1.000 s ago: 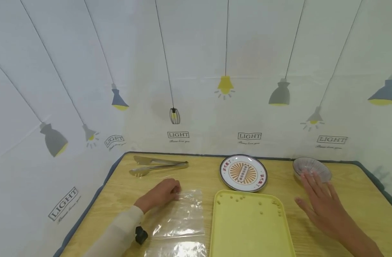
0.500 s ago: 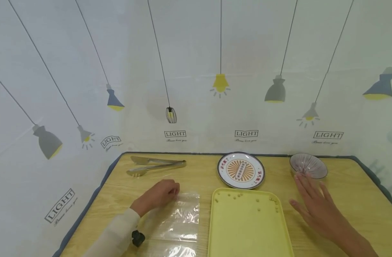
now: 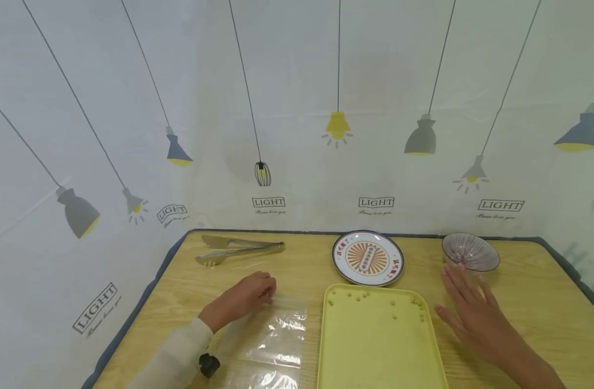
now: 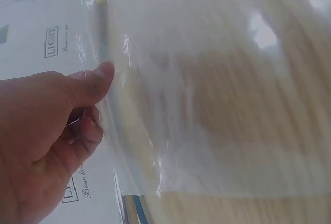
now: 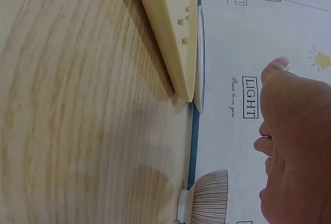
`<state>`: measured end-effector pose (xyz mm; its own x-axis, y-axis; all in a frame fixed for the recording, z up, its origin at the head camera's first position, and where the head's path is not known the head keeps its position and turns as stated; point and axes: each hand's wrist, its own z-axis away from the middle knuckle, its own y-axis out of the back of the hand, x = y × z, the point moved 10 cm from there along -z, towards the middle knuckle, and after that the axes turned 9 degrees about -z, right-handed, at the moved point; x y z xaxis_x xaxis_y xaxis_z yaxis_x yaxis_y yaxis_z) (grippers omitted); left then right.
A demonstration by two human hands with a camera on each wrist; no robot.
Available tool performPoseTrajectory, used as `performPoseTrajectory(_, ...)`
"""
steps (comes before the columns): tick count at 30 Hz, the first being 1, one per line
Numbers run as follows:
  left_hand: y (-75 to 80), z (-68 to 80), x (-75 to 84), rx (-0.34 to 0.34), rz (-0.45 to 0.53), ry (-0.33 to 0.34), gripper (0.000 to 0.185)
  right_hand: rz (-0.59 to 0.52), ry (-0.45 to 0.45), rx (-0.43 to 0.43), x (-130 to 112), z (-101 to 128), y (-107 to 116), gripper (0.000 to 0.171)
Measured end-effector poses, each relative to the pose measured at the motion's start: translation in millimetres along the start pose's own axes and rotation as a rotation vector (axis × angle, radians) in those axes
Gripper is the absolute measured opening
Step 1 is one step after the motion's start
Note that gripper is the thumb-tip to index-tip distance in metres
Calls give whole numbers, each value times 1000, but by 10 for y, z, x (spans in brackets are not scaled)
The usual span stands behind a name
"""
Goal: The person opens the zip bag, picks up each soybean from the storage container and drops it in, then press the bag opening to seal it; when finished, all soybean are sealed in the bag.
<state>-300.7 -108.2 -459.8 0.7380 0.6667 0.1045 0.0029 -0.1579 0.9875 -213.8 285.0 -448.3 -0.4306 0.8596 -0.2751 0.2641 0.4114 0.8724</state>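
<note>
The clear plastic bag lies flat on the wooden desk, just to the left of the yellow tray. It is transparent, so the wood grain shows through it, and it has shiny wrinkles and a thicker strip along its far edge. The left hand pinches this far edge between thumb and curled fingers; its grip is grasping the bag. The right hand is to the right of the tray, fingers straight and spread, its grip released, near a ribbed glass bowl. Behind the tray stand a patterned plate and, further left, metal tongs.
</note>
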Motion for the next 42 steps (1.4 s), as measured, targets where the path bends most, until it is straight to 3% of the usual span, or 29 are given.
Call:
performPoseTrajectory(6,40,34,83,102,-99,-79,18,-13,-11,-15,-13,16,-20,74)
performPoseTrajectory(13,147,98,142,267,-81,-166,14,-14,-5,-13,-53,16,12,75)
performPoseTrajectory(19,114,137,127,312,-95,-181,23,-19,5,-2,-100,26,56,76)
performPoseTrajectory(27,37,153,112,264,-290,-114,21,-21,-19,-23,-74,48,41,75)
performPoseTrajectory(31,50,134,145,197,-236,-101,24,-23,-21,-24,-58,76,25,75)
performPoseTrajectory(36,51,139,127,50,-151,-50,33,-30,-23,-28,-51,118,6,78)
performPoseTrajectory(42,123,139,124,-3,-174,-50,32,-19,-11,-14,-43,109,24,77)
